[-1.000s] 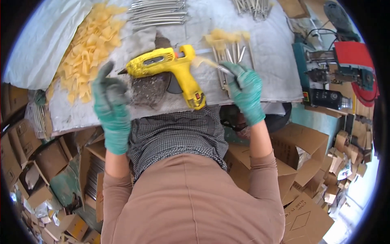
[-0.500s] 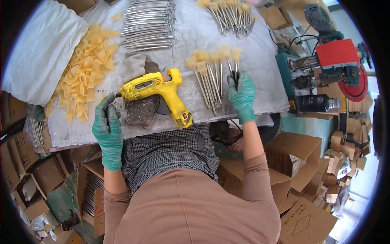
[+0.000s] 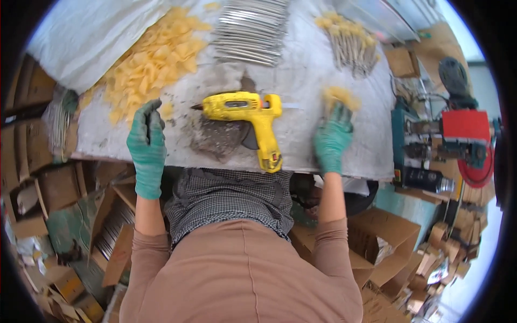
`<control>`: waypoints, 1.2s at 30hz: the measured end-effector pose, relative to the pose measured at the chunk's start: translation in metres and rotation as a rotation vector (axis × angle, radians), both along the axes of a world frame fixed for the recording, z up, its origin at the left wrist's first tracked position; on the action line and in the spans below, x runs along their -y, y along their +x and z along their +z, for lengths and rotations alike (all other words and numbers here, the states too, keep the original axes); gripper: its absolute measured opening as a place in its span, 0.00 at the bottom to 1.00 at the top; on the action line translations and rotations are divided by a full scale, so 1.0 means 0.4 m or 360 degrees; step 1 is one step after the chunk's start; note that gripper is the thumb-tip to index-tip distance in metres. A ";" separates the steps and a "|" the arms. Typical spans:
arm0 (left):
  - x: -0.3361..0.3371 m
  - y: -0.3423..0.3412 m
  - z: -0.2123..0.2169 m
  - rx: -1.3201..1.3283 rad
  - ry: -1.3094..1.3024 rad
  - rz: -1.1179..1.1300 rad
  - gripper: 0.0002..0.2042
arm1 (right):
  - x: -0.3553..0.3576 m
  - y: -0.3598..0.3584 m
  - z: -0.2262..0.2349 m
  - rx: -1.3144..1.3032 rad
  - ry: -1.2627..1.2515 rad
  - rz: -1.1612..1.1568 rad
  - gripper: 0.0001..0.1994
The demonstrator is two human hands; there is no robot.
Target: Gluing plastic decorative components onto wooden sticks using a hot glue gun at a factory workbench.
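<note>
Left hand: the left hand (image 3: 146, 141) wears a green glove and lies on the table (image 3: 301, 134) near its front edge; its fingers (image 3: 148, 110) are spread loose and grasp nothing; their tips reach the lower edge of the pile of yellow pieces (image 3: 148, 62).
Right hand: the right hand (image 3: 332, 137), also green-gloved, rests flat on the table to the right; its fingers (image 3: 340, 114) press down on a small yellow bunch (image 3: 340, 97), touching it from the near side; whether they grip it or only cover it, I cannot tell.
Glue gun: the yellow glue gun (image 3: 247, 116) lies on its side between the two hands, apart from both; nozzle points to the person's left, handle toward the table's front edge; beneath it sits a dark stained patch (image 3: 218, 139).
Far side: a row of metal rods (image 3: 250, 32) lies at the table's back; to its right, a bundle of yellow-tipped rods (image 3: 350, 43).
Right of table: a red and dark machine (image 3: 458, 134) stands beside the table; cardboard boxes (image 3: 388, 237) lie below.
</note>
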State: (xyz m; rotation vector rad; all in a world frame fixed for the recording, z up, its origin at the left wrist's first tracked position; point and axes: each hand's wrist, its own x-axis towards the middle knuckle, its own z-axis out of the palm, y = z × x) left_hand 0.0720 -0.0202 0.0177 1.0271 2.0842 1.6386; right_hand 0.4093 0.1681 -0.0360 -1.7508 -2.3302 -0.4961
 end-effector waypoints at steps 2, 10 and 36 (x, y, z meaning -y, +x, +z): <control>0.014 -0.040 -0.018 -0.0070 0.0013 0.0088 0.11 | -0.052 0.091 -0.021 0.0078 -0.0021 -0.0049 0.31; 0.045 -0.097 -0.079 -0.0556 -0.0288 0.0086 0.13 | -0.118 0.087 0.083 0.0320 0.0316 0.0006 0.31; -0.030 -0.059 -0.118 -0.1028 -0.0486 0.0021 0.09 | -0.227 -0.470 0.059 -0.0057 -0.0460 0.0938 0.27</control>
